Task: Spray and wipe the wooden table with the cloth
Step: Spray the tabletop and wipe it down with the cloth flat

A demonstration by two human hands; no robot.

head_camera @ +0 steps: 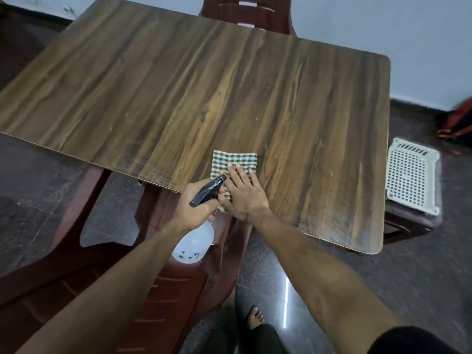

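Observation:
The wooden table [204,93] fills the middle of the view, its grain running away from me. A folded green-and-white checked cloth [233,160] lies on it near the front edge. My right hand [244,191] rests flat on the cloth with fingers spread, pressing it to the tabletop. My left hand [198,205] grips the neck of a white spray bottle [194,245] with a black trigger head [208,190]. The nozzle points up and right, toward the cloth. The bottle hangs just off the table's front edge.
A maroon plastic chair [153,290] stands under me at the table's front. Another maroon chair [245,16] is at the far side. A white perforated basket [411,175] sits on a low stool right of the table. My bare foot [255,316] is on the dark floor.

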